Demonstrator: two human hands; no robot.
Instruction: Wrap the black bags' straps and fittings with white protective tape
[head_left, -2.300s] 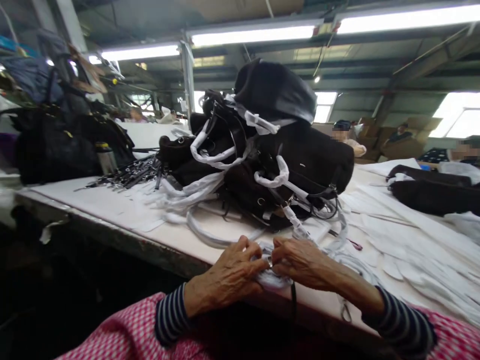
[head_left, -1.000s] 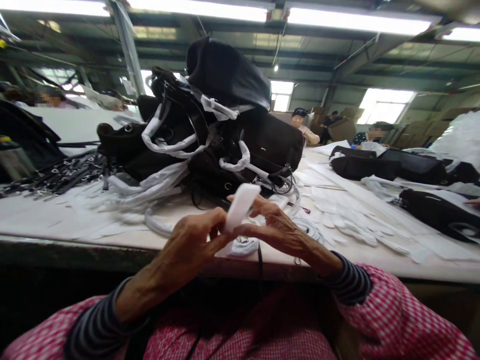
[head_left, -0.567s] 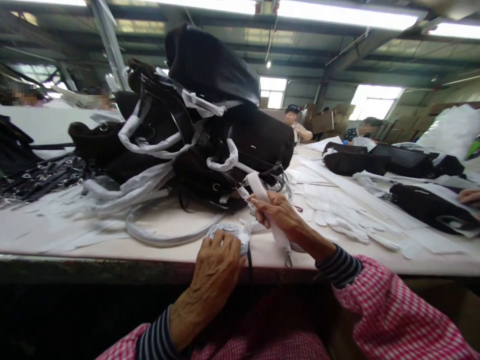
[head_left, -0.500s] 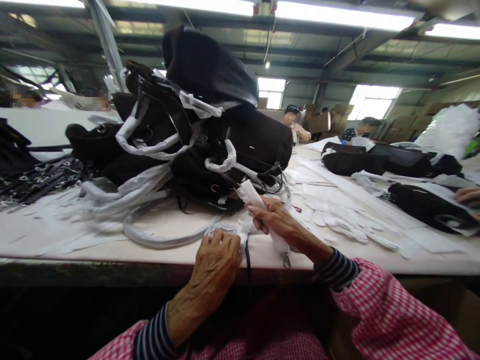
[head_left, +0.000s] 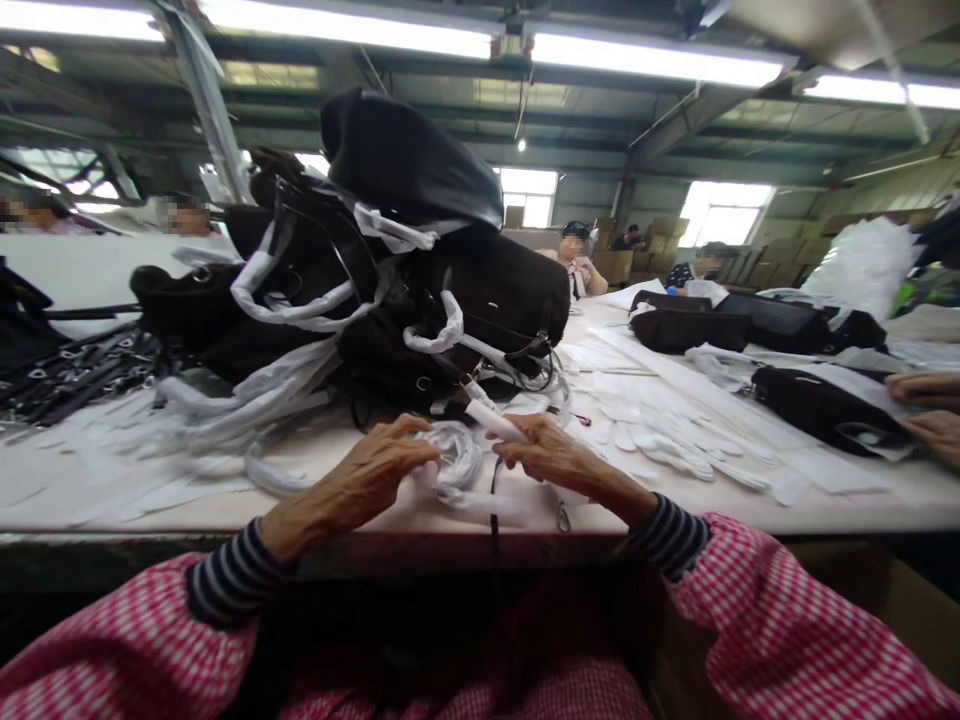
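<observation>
Right hand (head_left: 551,452) is pinched on a white-wrapped bag strap (head_left: 491,421), whose long axis points up-left toward the black handbag pile (head_left: 450,300). Left hand (head_left: 356,490) is curved over the wrapped strap coil (head_left: 450,455), can't tell if gripping, both near the worktop (head_left: 135,525) front edge.

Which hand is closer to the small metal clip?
Right: the right hand is just above the clip; the left hand is farther off, beyond the coiled white strap.
</observation>
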